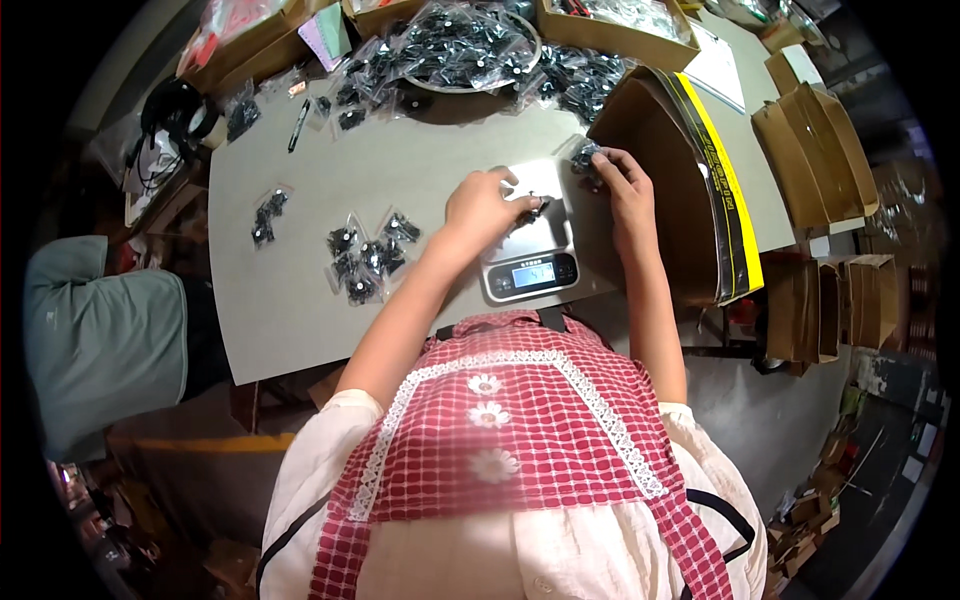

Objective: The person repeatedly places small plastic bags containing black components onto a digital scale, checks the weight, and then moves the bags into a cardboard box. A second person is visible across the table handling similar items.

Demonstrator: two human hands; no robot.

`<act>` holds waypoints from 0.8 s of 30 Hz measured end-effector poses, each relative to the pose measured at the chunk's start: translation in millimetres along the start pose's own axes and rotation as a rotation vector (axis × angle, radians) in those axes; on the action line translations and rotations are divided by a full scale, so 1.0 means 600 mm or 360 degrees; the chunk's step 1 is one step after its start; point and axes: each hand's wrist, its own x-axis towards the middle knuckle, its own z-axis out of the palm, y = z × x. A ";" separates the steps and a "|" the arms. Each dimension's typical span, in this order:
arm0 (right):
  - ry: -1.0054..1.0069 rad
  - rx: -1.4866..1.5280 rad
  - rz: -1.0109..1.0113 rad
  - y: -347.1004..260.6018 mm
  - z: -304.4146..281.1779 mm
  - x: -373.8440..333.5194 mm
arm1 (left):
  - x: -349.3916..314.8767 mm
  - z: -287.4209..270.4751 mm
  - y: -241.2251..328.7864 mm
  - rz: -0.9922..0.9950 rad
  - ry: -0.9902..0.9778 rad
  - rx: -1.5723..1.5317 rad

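A white digital scale with a lit display stands on the table in front of me. My left hand reaches over its silver plate, thumb and fingers closed about a small dark part that the fingers partly hide. Just right of the scale, my right hand pinches a small clear plastic bag of black parts. Left of the scale lies a group of similar clear bags with black parts. Another little group of bags rests farther left.
An open cardboard box with a yellow-edged flap stands close by my right arm. At the back, bagged black parts heap over a round tray. A black pen lies at the far left. Another person's grey-green sleeve shows at left.
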 end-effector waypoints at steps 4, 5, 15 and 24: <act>-0.0205 -0.0020 0.0074 -0.028 0.020 -0.020 | -0.001 0.009 -0.017 0.0037 0.0010 0.0087; -0.0282 -0.0087 0.0093 -0.016 0.018 -0.013 | -0.007 -0.001 -0.028 0.0017 0.0039 0.0001; 0.0017 -0.1985 -0.0770 0.100 0.065 0.210 | -0.129 -0.145 -0.151 -0.0809 0.0156 -0.2345; -0.0227 -0.2911 -0.0512 0.092 0.094 0.349 | -0.154 -0.157 -0.177 -0.0268 -0.0436 -0.3314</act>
